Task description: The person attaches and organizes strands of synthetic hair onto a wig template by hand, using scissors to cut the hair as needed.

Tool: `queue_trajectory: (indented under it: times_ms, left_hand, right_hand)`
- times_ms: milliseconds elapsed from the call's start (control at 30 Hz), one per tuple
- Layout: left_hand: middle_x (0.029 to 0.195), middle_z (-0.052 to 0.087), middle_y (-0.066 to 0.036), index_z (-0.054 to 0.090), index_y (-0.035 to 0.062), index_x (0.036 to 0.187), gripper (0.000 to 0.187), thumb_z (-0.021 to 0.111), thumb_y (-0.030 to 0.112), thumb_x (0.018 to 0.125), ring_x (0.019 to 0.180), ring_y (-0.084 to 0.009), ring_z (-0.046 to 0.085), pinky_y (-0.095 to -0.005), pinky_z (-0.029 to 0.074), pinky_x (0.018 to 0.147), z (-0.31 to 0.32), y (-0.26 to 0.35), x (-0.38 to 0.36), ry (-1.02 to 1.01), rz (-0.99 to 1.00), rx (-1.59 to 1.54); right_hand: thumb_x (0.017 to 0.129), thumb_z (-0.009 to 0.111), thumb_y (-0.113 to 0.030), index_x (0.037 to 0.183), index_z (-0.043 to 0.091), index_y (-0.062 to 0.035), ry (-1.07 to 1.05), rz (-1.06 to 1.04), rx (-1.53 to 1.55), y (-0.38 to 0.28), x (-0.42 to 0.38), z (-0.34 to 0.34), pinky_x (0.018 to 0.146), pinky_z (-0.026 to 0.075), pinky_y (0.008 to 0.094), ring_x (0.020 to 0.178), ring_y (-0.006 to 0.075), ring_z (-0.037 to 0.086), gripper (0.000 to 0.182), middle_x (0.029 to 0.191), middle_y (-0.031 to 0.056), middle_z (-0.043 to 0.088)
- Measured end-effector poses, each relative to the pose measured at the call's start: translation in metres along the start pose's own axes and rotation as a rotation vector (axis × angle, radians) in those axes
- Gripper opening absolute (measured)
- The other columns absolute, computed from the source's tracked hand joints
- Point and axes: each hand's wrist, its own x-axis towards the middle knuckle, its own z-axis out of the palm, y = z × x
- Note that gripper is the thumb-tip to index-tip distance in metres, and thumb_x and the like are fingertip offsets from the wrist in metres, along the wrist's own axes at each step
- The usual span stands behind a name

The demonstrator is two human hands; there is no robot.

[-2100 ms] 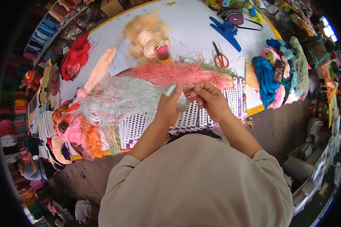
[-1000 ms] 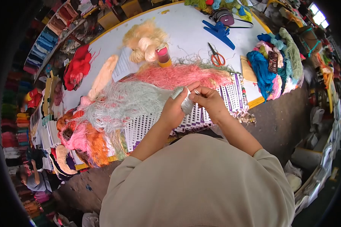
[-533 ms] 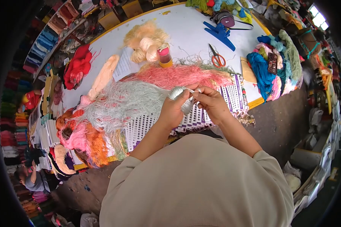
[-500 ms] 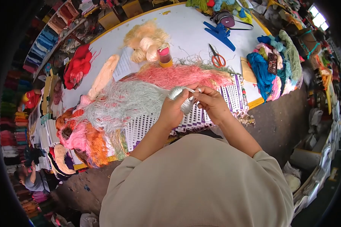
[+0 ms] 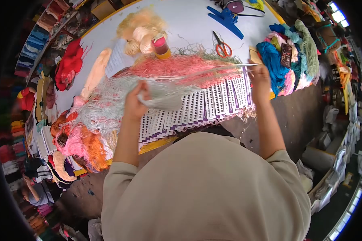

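A silvery-white skein of thread (image 5: 167, 99), blurred by motion, hangs from my left hand (image 5: 136, 100), whose fingers are closed around one end of it. Pale strands (image 5: 217, 70) stretch from the skein across to my right hand (image 5: 260, 82), which pinches their far end; its fingertips are smeared. Beneath the hands lie rows of white punched cards (image 5: 197, 106) with purple edges. Loose pale grey threads (image 5: 104, 100) spread to the left of my left hand, and a coral-pink bundle of threads (image 5: 177, 66) lies behind the strands.
Orange-handled scissors (image 5: 223, 47) and a blue plastic piece (image 5: 226, 22) lie toward the back. A pink-lidded jar (image 5: 161, 47) stands beside cream skeins (image 5: 140, 38). Teal skeins (image 5: 271, 60) are piled at right, red yarn (image 5: 70, 64) at left. A person (image 5: 38, 190) is at far left.
My hands have moved wide apart, left hand to the left and right hand to the right and up. The skein they held close together is now drawn out between them.
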Motion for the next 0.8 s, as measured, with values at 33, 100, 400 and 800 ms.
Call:
queue_trajectory:
  times_ms: [33,100,400,800]
  left_hand:
    - [0.073,0.055,-0.002,0.058,0.0042,0.095,0.011,0.053,0.014,0.095,0.053,-0.0084,0.042,-0.0226,0.037,0.047,-0.033,0.016,0.008,0.036,0.001,-0.110]
    - [0.068,0.049,0.000,0.058,0.0046,0.088,0.010,0.053,0.010,0.094,0.052,-0.0079,0.039,-0.0214,0.033,0.045,-0.114,0.055,0.021,0.155,0.052,-0.228]
    - [0.056,0.038,0.007,0.060,0.0012,0.108,0.025,0.048,0.019,0.097,0.043,-0.0019,0.026,-0.0190,0.024,0.042,-0.171,0.090,0.000,0.192,0.342,-0.259]
    - [0.079,0.068,-0.013,0.065,-0.0040,0.089,0.023,0.064,0.018,0.083,0.048,-0.0162,0.054,-0.0274,0.038,0.041,0.060,-0.258,0.165,0.334,-0.426,0.952]
  right_hand:
    - [0.097,0.054,-0.023,0.103,0.056,-0.0088,0.026,0.116,0.232,0.017,0.021,-0.044,0.099,0.044,0.0433,0.111,0.0232,0.057,0.015,0.119,0.0128,0.062]
    - [0.092,0.059,-0.026,0.091,0.060,-0.0098,-0.062,0.214,0.540,0.040,0.057,-0.149,0.098,0.045,0.0472,0.106,0.0302,0.061,0.016,0.108,0.0133,0.066]
    - [0.089,0.049,-0.013,0.080,0.059,-0.0023,0.515,-0.230,-0.321,-0.056,0.131,-0.376,0.053,0.045,0.0304,0.059,0.0145,0.054,0.017,0.070,0.0044,0.056]
    - [0.093,0.055,-0.030,0.106,0.059,-0.0143,-0.825,0.168,-0.876,0.181,0.072,-0.048,0.071,0.049,0.0463,0.082,0.0365,0.064,0.020,0.082,0.0173,0.065]
